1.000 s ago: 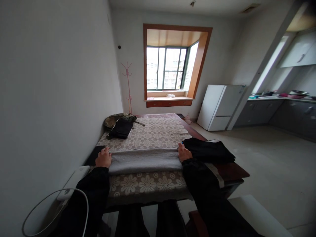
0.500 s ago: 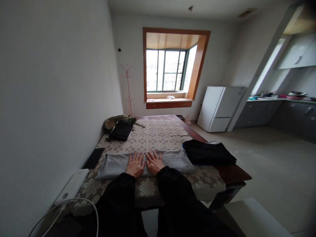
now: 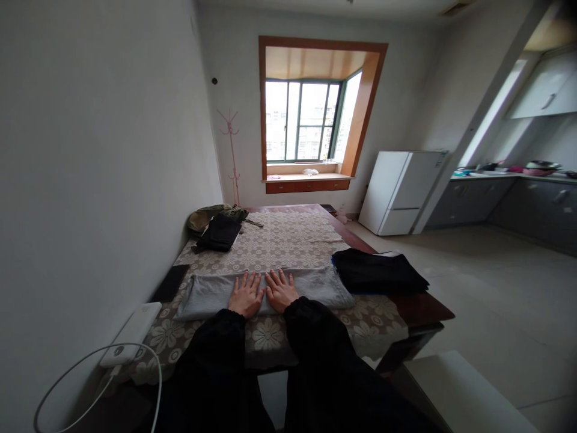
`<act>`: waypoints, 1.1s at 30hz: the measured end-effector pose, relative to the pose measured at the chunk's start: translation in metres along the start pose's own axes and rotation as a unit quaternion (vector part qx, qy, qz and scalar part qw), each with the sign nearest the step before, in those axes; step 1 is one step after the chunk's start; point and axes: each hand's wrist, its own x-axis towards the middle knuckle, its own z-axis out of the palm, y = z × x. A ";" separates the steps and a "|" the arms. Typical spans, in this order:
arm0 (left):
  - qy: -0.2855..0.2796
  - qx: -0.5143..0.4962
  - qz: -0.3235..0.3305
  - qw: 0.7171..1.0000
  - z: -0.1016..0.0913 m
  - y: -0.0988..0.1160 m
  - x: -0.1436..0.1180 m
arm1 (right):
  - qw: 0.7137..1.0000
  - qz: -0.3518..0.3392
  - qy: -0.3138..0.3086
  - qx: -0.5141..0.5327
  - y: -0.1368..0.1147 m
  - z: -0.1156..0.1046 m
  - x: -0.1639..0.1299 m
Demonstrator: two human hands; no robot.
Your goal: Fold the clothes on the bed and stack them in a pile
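Grey folded cloth (image 3: 265, 290) lies across the surface's (image 3: 424, 308) near edge, just left of folded black garments (image 3: 378, 272), while left hand (image 3: 246, 296) and right hand (image 3: 281, 290) press its middle flat, grip spread wide, holding nothing.

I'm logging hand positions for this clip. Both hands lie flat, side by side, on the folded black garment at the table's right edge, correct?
Not quite. The head view shows the left hand and right hand flat, side by side, on the folded grey cloth. The black garment lies untouched to its right.
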 end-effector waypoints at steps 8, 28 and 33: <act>0.002 0.001 -0.002 1.000 -0.001 -0.005 0.000 | 1.000 0.000 0.001 -0.008 0.008 0.000 0.001; 0.053 0.012 -0.138 0.989 -0.025 -0.102 -0.033 | 0.983 0.152 0.031 -0.103 0.119 -0.026 -0.032; 0.039 0.015 -0.146 0.988 -0.027 -0.100 -0.032 | 0.983 0.145 0.034 -0.109 0.117 -0.022 -0.031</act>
